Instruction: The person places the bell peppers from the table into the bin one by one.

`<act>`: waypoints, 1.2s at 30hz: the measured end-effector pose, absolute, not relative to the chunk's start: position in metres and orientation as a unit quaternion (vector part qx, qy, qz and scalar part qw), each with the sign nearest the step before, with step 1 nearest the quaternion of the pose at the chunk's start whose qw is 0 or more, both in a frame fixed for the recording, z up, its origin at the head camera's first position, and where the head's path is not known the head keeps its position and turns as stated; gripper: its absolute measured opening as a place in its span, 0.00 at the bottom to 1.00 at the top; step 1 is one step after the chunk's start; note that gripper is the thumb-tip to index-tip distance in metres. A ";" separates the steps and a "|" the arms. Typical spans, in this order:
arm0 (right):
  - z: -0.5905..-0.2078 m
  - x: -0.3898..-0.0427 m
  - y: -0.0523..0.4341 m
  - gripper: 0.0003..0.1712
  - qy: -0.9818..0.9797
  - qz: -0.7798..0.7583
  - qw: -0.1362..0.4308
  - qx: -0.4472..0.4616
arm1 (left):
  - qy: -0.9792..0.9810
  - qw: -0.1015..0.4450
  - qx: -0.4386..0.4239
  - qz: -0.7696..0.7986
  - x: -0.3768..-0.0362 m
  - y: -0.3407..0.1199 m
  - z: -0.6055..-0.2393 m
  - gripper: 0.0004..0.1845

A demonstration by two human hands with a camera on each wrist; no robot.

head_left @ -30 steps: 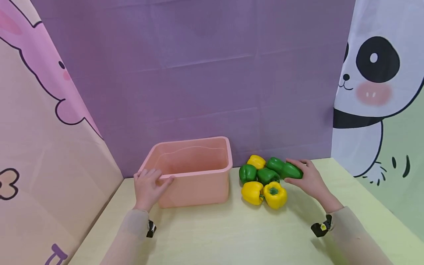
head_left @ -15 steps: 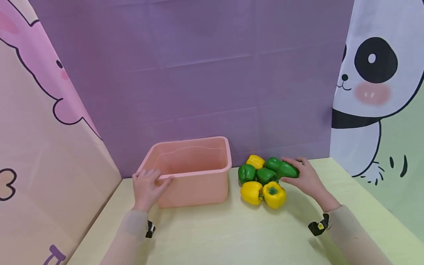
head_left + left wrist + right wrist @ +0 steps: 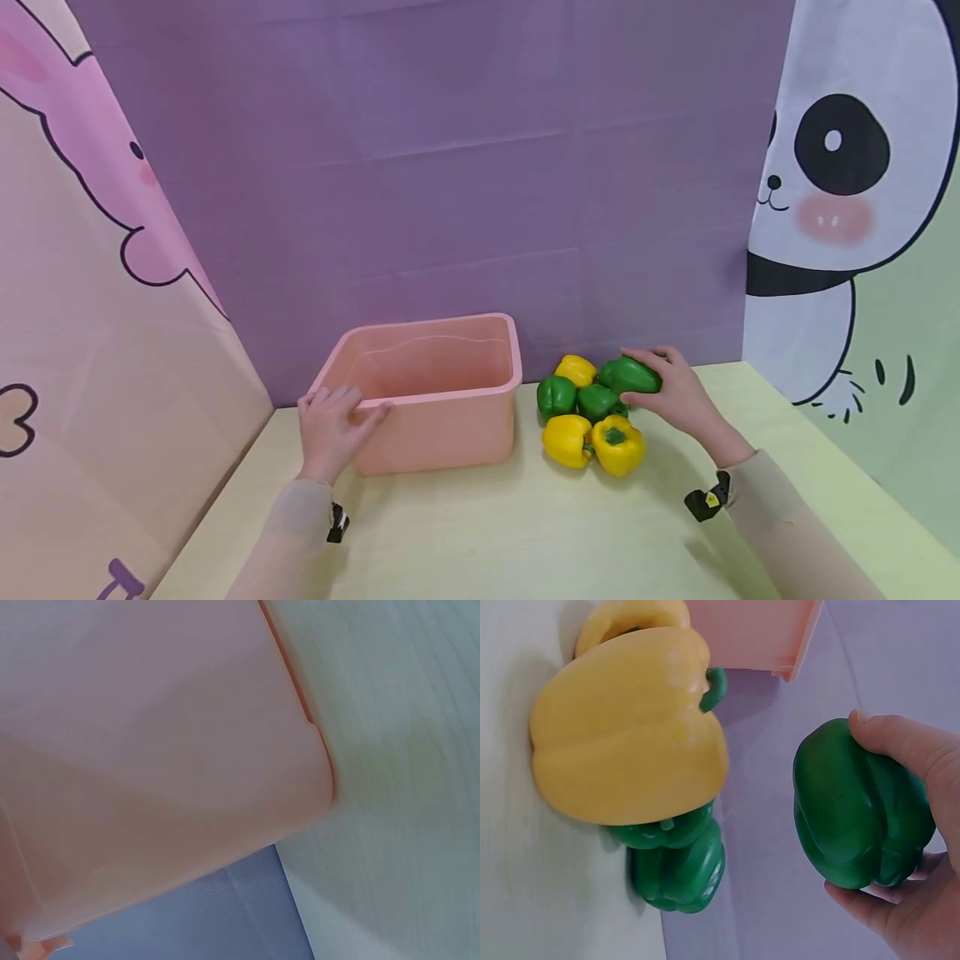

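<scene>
Green pepper (image 3: 630, 375) sits in the grip of the right hand (image 3: 675, 398), right of centre in the head view, at the far right edge of the pepper cluster. The fingers (image 3: 654, 357) curl over its top and the thumb comes in from below; in the right wrist view the same green pepper (image 3: 855, 817) fills the right side of the frame, with the thumb on its upper edge, the fingers cupped under it, and a clear gap to the others.

Left of it in the head view lie two more green peppers (image 3: 557, 396), a small yellow pepper (image 3: 576, 369) behind them, and two larger yellow peppers (image 3: 617, 444) in front, all on the pale yellow table (image 3: 510, 533).

The left hand (image 3: 330, 423) rests on the near left corner of the pink bin (image 3: 442, 392), lower left of centre, fingers laid loosely over the rim, thumb against the front wall. The left wrist view shows only the bin's pink wall (image 3: 150, 750) and table.

No brand, label or readable writing shows on anything.
</scene>
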State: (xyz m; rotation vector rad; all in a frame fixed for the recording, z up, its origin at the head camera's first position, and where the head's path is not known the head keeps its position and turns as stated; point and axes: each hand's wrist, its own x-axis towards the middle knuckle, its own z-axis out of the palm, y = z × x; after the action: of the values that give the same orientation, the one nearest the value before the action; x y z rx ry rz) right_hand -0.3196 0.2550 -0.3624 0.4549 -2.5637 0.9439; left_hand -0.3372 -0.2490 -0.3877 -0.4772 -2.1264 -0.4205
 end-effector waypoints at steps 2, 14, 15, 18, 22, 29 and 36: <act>-0.360 -0.320 0.254 0.39 -0.909 0.335 0.188 0.164 | -0.858 0.446 -0.191 -0.169 -0.338 -0.249 -0.387 0.24; -0.357 -0.321 0.245 0.38 -0.905 0.343 0.185 0.171 | -0.861 0.441 -0.188 -0.170 -0.338 -0.251 -0.388 0.22; -0.357 -0.321 0.244 0.38 -0.905 0.342 0.186 0.172 | -0.860 0.443 -0.189 -0.169 -0.338 -0.251 -0.389 0.22; -0.357 -0.321 0.241 0.38 -0.905 0.339 0.189 0.176 | -0.858 0.446 -0.192 -0.165 -0.339 -0.251 -0.390 0.22; -0.358 -0.322 0.238 0.38 -0.905 0.335 0.191 0.179 | -0.858 0.448 -0.194 -0.161 -0.341 -0.252 -0.391 0.23; -0.357 -0.322 0.234 0.38 -0.904 0.337 0.187 0.184 | -0.858 0.447 -0.193 -0.164 -0.339 -0.252 -0.392 0.24; -0.351 -0.321 0.228 0.38 -0.903 0.342 0.183 0.184 | -0.860 0.443 -0.192 -0.167 -0.339 -0.249 -0.388 0.23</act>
State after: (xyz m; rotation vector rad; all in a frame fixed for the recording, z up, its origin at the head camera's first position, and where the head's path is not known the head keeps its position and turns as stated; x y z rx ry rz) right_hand -0.3212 0.2280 -0.3510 0.5190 -2.5470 0.9651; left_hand -0.3391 -0.2488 -0.3880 -0.4751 -2.1329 -0.4141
